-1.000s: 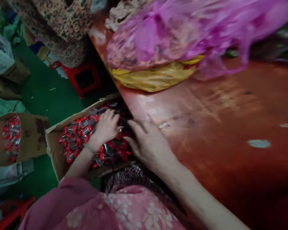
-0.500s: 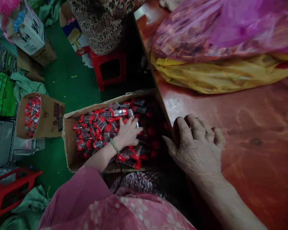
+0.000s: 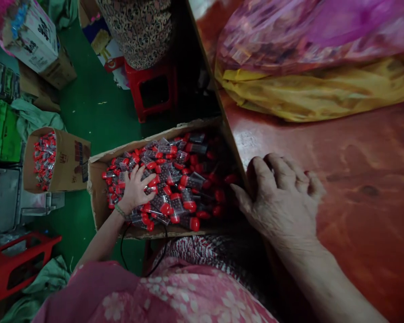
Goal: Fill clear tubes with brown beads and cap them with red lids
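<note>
My left hand, with a green bracelet at the wrist, lies on a heap of small clear containers with red caps. Its fingers are spread and grip none of them. These containers fill much of a long cardboard box beside the table; the box's right end is in shadow. On the wooden table, my right hand rests palm down near the edge, fingers loosely spread and thumb over the edge. It holds nothing that I can see.
Purple and yellow plastic bags lie at the table's back. A person in patterned cloth sits on a red stool. To the left stand a smaller carton of similar red-capped pieces, a green crate and another red stool.
My left hand has moved left across the heap, and some containers have shifted. My right hand stays on the table while the view has tilted slightly.
</note>
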`<state>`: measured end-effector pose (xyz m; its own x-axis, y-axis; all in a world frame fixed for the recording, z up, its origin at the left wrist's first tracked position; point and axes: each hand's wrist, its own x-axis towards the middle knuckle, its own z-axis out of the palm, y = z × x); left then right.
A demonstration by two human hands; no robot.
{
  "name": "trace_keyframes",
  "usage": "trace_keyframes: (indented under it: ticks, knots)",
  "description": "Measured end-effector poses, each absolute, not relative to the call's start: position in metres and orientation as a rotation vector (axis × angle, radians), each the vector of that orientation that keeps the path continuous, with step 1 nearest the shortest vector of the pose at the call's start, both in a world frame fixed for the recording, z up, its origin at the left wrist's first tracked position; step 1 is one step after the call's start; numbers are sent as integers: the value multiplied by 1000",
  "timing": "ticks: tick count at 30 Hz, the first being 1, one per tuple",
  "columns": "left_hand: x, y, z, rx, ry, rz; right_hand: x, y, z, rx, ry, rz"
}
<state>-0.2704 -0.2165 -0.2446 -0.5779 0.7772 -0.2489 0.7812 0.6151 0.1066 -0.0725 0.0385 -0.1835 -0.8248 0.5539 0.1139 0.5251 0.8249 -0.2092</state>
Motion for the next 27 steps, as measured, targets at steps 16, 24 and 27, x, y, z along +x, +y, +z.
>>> trace_keyframes:
  ticks: [16, 24, 27]
  knots:
    - [-288, -325, -255, 756, 2871, -92, -77, 36, -180, -862, -2809, 272]
    - [-288, -286, -251, 875, 2848, -62, -78, 35, -174, -906, -2869, 258]
    - [-293, -269, -261, 967, 2765, -76, -78, 36, -171, -916, -2871, 279]
